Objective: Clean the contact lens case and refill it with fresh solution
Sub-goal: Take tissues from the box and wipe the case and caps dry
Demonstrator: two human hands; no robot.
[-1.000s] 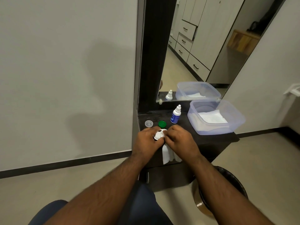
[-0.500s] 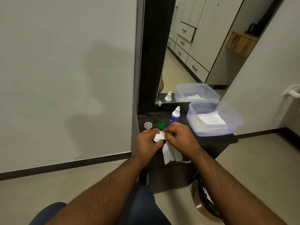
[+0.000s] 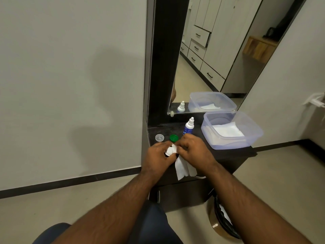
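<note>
My left hand (image 3: 158, 155) grips the white contact lens case (image 3: 169, 150) over the front of the dark dresser top (image 3: 226, 152). My right hand (image 3: 195, 152) pinches a white tissue (image 3: 183, 169) against the case; the tissue's tail hangs down below my fingers. Most of the case is hidden by both hands. Just behind them lie a green cap (image 3: 174, 138) and a clear cap (image 3: 159, 138). A small solution bottle (image 3: 188, 126) with a blue label and white nozzle stands upright behind the right hand.
A clear plastic tub (image 3: 253, 136) holding white tissues sits at the right of the dresser top. A mirror (image 3: 219, 50) rises behind it. A lined waste bin (image 3: 221, 224) stands on the floor at the lower right. A wall lies to the left.
My hands stay together on the case while the right hand works the tissue over it; the tissue's hanging tail has shifted slightly. The caps, bottle and tub have not moved.
</note>
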